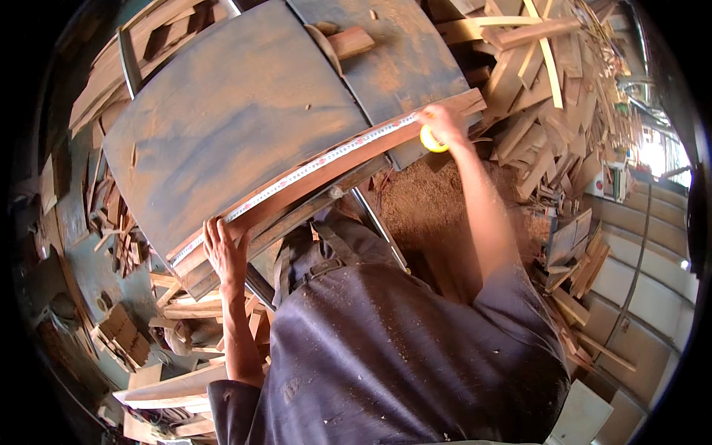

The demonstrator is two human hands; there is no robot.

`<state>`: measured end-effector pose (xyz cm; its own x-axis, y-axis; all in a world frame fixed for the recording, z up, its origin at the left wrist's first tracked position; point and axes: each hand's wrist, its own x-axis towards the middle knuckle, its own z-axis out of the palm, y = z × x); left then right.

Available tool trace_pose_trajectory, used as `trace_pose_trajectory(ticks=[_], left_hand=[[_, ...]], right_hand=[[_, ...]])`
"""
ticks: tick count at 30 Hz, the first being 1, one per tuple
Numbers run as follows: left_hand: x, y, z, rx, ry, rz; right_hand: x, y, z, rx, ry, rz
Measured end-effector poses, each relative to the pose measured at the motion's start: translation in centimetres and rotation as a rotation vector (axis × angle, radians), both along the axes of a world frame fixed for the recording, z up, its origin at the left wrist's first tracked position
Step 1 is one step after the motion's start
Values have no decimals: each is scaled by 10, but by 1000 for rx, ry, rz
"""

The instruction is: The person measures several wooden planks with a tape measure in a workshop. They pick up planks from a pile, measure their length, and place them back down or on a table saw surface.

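A long reddish-brown wooden board (337,170) lies slantwise along the near edge of a flat metal machine table (230,119). The white blade of a tape measure (289,181) runs along its top, from near the left end to the right hand. My left hand (225,248) is closed over the board near that left end, fingers across the top and thumb on the near side, touching the blade. Toward the right end, my right hand (445,124) grips the tape measure's yellow case (433,140) against the board; some of its fingers are hidden.
Sawdust dusts the table, and a short wood block (351,42) lies by a curved upright plate (324,46) at the far side. A heap of offcuts (534,67) rises at the right. More planks (170,389) lie at the lower left. Sawdust (434,200) is piled below the table.
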<state>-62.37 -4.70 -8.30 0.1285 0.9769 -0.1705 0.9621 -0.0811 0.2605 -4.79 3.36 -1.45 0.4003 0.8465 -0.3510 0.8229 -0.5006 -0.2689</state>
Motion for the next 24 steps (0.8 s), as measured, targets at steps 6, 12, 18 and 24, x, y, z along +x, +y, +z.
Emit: trace_pose_trajectory(ticks=[6,12,18,24], left_hand=[[-1,-2,-2,40,133,-92],[11,2,6,-29,184,-42],[17,1,4,14,207,-35],[16,1,0,29,274,-33]], right_hand=[[130,0,8,-69,-213,-148],[156,19,5,-169,-199,-145],[173,20,-13,-201,-230,-32],[178,28,-9,-260,-161,-23]])
